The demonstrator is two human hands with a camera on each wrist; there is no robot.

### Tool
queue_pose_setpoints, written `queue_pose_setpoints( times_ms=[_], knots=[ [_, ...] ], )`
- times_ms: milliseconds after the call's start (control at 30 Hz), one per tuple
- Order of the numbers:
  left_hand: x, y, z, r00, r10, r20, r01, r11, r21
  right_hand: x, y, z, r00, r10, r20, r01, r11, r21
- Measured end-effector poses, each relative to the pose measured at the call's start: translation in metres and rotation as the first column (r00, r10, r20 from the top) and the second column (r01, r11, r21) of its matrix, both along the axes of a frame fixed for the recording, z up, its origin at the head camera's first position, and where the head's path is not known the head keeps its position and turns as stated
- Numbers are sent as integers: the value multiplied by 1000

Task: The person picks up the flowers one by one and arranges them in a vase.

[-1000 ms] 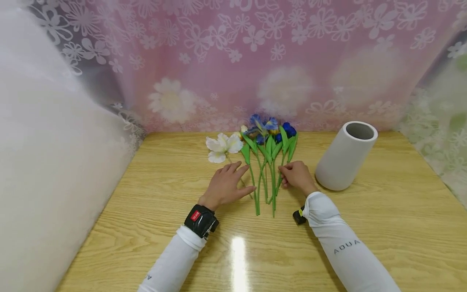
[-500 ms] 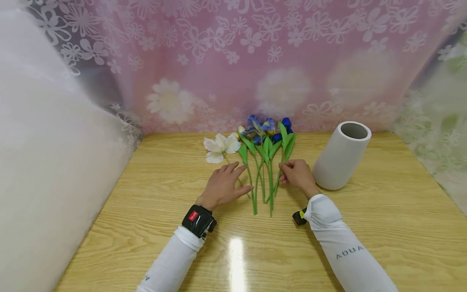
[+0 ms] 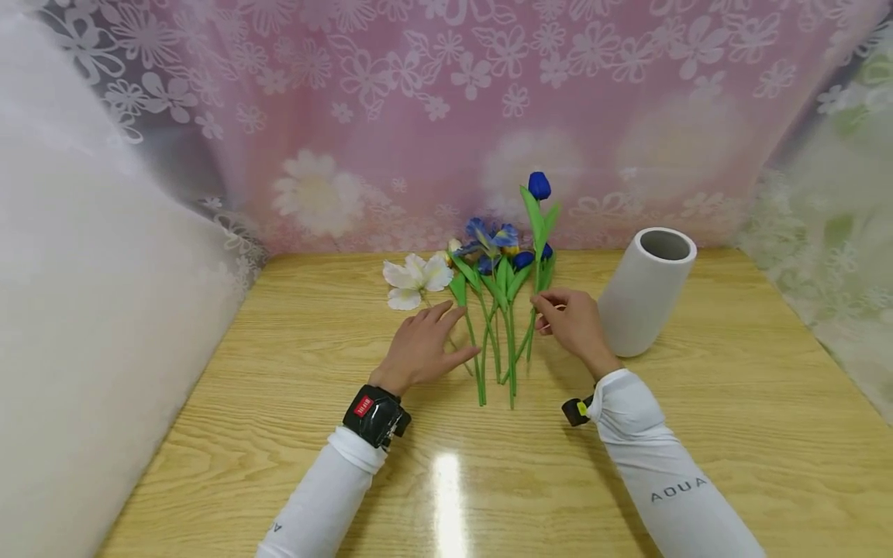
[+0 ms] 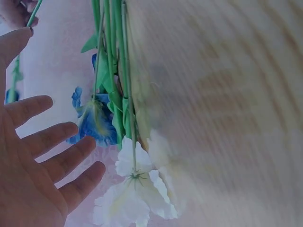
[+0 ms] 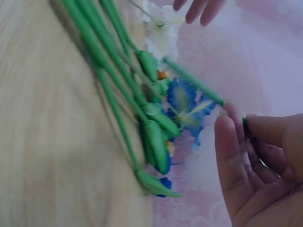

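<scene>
My right hand (image 3: pixel 575 322) pinches the stem of a blue tulip (image 3: pixel 539 186) between thumb and fingers. That tulip stands upright above the other flowers, two green leaves below its bloom. In the right wrist view its cut stem end (image 5: pixel 194 82) sticks out past the fingertips. My left hand (image 3: pixel 425 346) hovers over the stems at the left, fingers spread and holding nothing; the left wrist view shows its palm (image 4: pixel 33 189). Near it lie a white flower (image 3: pixel 415 277) and a blue iris (image 3: pixel 491 236). Several green-stemmed tulips (image 3: pixel 512 341) lie side by side on the table.
A tall white vase (image 3: pixel 645 302) stands on the wooden table (image 3: pixel 314 434), just right of my right hand. Behind the table's back edge hangs a pink floral curtain (image 3: pixel 418 139). White sheeting (image 3: pixel 105 310) closes off the left side.
My right hand has raised one blue tulip from the bunch, so its bloom now stands higher, in front of the curtain. The left hand stays nearly where it was.
</scene>
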State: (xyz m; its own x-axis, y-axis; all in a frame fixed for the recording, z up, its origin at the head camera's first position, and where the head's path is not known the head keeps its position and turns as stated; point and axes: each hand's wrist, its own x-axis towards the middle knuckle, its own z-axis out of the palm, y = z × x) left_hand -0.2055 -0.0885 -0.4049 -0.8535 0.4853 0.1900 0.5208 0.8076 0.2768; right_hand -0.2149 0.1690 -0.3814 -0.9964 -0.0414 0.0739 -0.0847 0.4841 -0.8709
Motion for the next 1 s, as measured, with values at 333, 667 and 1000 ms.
queue_pose_setpoints(
  times_ms=[333,667,1000],
  knots=[
    [-2,10,11,999,-43,-9,43,998,45,7,5,26,974,-70,-214,55,995,-77],
    [-9,18,24,999,-49,14,48,996,80,16,14,54,920,-90,-382,29,986,-163],
    [-18,30,44,994,-106,6,104,983,152,20,30,83,873,-157,-463,86,982,-171]
  ],
)
